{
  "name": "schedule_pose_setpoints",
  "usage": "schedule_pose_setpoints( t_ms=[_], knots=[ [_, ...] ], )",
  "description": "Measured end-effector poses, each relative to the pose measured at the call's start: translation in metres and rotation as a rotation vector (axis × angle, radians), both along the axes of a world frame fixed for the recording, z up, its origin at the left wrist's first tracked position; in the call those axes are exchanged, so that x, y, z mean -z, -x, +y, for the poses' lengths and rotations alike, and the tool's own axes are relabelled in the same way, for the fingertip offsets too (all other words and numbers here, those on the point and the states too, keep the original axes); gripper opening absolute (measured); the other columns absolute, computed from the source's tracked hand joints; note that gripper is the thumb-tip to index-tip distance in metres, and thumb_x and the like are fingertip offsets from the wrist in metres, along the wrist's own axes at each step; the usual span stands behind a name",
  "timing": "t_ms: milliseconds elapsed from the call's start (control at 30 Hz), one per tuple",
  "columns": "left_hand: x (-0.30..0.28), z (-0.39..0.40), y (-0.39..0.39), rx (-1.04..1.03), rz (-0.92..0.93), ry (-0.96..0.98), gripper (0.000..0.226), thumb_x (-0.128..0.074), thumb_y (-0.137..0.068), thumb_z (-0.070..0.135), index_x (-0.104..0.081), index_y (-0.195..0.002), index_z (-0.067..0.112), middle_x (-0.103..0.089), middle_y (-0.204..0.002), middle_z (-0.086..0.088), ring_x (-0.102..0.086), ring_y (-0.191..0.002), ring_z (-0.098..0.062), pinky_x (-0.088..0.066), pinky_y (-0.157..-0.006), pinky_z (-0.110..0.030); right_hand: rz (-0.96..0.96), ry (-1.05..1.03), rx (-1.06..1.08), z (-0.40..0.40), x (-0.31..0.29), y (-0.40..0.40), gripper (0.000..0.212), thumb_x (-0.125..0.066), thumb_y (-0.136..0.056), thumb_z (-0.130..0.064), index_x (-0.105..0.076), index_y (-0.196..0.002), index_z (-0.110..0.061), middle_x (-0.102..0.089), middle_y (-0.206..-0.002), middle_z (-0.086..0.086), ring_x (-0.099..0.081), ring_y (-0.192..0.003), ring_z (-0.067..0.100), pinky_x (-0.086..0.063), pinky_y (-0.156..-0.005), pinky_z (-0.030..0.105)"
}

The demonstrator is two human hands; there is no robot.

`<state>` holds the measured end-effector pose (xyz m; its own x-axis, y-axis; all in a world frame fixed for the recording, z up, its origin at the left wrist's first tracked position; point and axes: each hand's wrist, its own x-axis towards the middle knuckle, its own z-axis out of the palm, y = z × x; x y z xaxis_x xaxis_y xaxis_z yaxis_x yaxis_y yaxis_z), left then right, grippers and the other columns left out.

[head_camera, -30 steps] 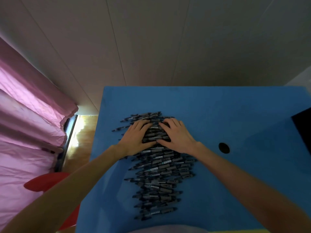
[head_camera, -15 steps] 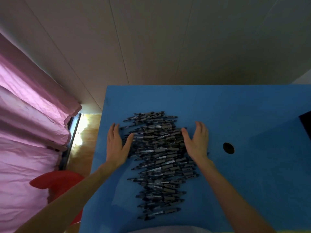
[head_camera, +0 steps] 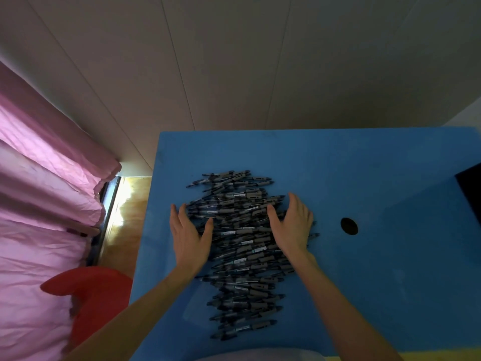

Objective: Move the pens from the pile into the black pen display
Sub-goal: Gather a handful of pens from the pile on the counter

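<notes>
A long pile of dark pens with grey grips (head_camera: 242, 246) lies across the middle of the blue table (head_camera: 364, 178), most pens pointing left-right. My left hand (head_camera: 188, 238) rests flat against the pile's left side, fingers together, thumb on the pens. My right hand (head_camera: 292, 225) presses against the pile's right side, palm turned inward over the pen ends. Neither hand holds a pen. Only a dark corner of the black pen display (head_camera: 469, 188) shows at the right edge of the view.
A round black hole (head_camera: 349, 225) sits in the table right of the pile. Pink curtains (head_camera: 44, 191) hang on the left, and a red seat (head_camera: 91, 295) stands beside the table's left edge. A pale panelled wall (head_camera: 234, 61) runs behind the table.
Both hands lifted off the top of the pile, spread apart to its left and right sides, then closed in a little against the pens.
</notes>
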<state>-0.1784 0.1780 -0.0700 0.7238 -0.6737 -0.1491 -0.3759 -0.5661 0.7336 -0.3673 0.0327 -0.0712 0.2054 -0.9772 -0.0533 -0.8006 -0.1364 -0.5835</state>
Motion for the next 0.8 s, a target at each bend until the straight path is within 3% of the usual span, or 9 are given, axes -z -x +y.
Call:
schedule_pose_setpoints(
  t_ms=[133,467,667,800],
  knots=[
    [-0.001,0.006,0.005,0.030,-0.001,-0.016,0.086,-0.061,-0.098,0.039,-0.009,-0.161,0.012,-0.005,-0.170,-0.006,-0.008,-0.156,-0.022,-0.020,-0.125,-0.046,-0.036,0.031,-0.010,-0.003,0.000,-0.007,0.057,-0.046,-0.101,-0.053,-0.054,-0.140,-0.011,-0.057,-0.142,0.006,-0.047,-0.134,0.025,-0.033,-0.117,0.046],
    [-0.009,0.001,0.023,0.046,0.115,0.091,0.073,-0.065,-0.097,0.036,-0.026,-0.156,0.019,-0.037,-0.157,0.001,-0.037,-0.144,-0.018,-0.038,-0.116,-0.048,-0.217,-0.008,0.049,0.013,-0.013,-0.011,0.041,-0.054,-0.104,-0.033,-0.058,-0.139,-0.012,-0.063,-0.136,0.004,-0.056,-0.126,0.020,-0.045,-0.108,0.038],
    [-0.012,-0.007,0.018,-0.120,0.104,0.093,0.065,-0.062,-0.099,0.031,-0.032,-0.154,0.015,-0.036,-0.158,-0.005,-0.032,-0.146,-0.023,-0.031,-0.120,-0.051,-0.351,-0.027,0.053,0.017,-0.018,-0.007,0.032,-0.054,-0.104,-0.029,-0.062,-0.134,-0.019,-0.063,-0.129,-0.006,-0.056,-0.120,0.010,-0.047,-0.104,0.031],
    [-0.019,-0.009,0.007,-0.126,0.147,0.081,0.065,-0.059,-0.100,0.034,-0.029,-0.155,0.020,-0.039,-0.154,0.001,-0.030,-0.145,-0.020,-0.030,-0.120,-0.044,-0.359,-0.120,0.074,0.016,-0.011,-0.004,0.037,-0.051,-0.105,-0.033,-0.057,-0.141,-0.023,-0.060,-0.136,-0.002,-0.054,-0.125,0.014,-0.047,-0.107,0.039]
  ],
)
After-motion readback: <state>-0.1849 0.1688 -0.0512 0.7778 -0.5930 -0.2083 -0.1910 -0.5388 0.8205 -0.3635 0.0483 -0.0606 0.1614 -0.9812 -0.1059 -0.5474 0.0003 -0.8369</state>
